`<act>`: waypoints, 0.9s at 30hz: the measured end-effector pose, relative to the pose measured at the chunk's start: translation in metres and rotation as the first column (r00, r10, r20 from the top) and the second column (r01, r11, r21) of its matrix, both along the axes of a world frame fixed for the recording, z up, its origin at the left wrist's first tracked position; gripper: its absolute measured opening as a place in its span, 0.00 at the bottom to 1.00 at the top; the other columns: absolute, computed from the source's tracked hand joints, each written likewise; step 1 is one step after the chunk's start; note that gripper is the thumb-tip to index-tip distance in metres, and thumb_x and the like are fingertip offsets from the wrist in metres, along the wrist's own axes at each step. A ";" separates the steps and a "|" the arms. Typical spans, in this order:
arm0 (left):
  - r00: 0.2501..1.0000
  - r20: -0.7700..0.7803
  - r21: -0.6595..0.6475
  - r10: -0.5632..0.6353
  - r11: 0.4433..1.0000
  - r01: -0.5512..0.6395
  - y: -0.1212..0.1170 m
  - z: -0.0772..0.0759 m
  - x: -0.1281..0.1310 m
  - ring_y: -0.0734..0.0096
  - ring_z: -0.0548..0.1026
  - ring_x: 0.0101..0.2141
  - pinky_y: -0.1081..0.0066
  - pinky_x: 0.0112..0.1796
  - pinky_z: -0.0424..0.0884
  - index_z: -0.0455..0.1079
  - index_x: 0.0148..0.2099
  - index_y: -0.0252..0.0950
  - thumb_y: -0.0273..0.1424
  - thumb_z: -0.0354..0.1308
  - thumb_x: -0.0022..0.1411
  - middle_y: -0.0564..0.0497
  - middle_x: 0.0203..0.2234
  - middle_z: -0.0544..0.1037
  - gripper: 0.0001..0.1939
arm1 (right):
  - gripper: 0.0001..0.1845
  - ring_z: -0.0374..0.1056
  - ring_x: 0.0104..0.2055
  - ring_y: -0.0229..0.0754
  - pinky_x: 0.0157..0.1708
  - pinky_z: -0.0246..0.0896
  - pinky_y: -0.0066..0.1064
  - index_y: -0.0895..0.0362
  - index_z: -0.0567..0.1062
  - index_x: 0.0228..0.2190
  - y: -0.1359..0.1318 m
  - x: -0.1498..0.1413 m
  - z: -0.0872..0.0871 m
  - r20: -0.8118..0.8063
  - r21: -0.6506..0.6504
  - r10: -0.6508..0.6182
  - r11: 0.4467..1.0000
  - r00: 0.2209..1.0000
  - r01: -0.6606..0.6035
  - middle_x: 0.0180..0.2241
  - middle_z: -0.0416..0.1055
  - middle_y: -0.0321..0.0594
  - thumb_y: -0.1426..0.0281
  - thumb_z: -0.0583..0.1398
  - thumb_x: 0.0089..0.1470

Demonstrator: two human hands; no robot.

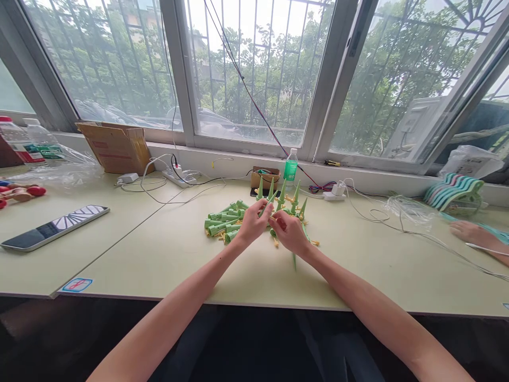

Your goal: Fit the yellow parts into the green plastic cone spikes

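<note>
My left hand (254, 220) is closed around a slim green pointed piece (272, 197), whose tip sticks up past the fingers. Close against it, my right hand (291, 230) pinches at the lower end, where a bit of yellow shows; the fingers hide most of that part. Left of my hands lies a pile of green tubes (218, 229) with small yellow parts. Behind them, several green cones (281, 195) stand upright with yellow pieces at their bases. Another green spike (295, 261) shows below my right wrist.
A small cardboard box (272, 176) and a green-labelled bottle (291, 165) stand at the back. Power strips (178, 178) and cables run along the window. A tablet-like device (55, 228) lies left. At right are stacked hangers (453, 192) and another person's hand (469, 232).
</note>
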State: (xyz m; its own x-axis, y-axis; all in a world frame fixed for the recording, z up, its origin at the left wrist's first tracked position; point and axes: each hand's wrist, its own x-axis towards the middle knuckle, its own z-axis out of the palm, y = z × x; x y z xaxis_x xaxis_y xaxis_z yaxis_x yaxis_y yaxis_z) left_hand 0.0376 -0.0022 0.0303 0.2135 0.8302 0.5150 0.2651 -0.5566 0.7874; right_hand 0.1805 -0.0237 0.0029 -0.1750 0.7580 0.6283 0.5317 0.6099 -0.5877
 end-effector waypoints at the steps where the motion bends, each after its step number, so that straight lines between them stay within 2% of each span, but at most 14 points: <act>1: 1.000 0.002 0.000 -0.001 1.000 0.001 0.000 0.000 0.000 0.76 0.62 0.20 0.74 0.23 0.60 0.64 0.32 0.37 0.43 0.49 0.65 0.57 0.17 0.63 0.16 | 0.17 0.51 0.18 0.33 0.21 0.48 0.25 0.56 0.67 0.30 0.000 0.000 0.001 -0.002 -0.002 0.001 1.000 1.000 -0.001 0.16 0.57 0.28 0.55 0.53 0.61; 12: 1.000 0.010 -0.014 -0.001 1.000 0.002 0.000 0.000 0.000 0.76 0.63 0.20 0.74 0.22 0.59 0.64 0.33 0.37 0.44 0.49 0.64 0.57 0.17 0.63 0.16 | 0.13 0.58 0.18 0.33 0.21 0.52 0.26 0.56 0.67 0.35 0.001 0.000 -0.001 -0.038 -0.047 0.040 0.998 0.998 -0.042 0.21 0.66 0.31 0.58 0.54 0.61; 27: 0.999 0.014 -0.034 -0.039 0.999 0.039 0.000 -0.001 0.000 0.77 0.62 0.19 0.74 0.22 0.59 0.63 0.33 0.37 0.44 0.48 0.65 0.57 0.17 0.63 0.16 | 0.16 0.58 0.17 0.33 0.21 0.53 0.25 0.55 0.67 0.39 0.000 -0.001 0.000 -0.053 -0.049 0.039 0.998 0.998 -0.042 0.22 0.67 0.32 0.55 0.55 0.60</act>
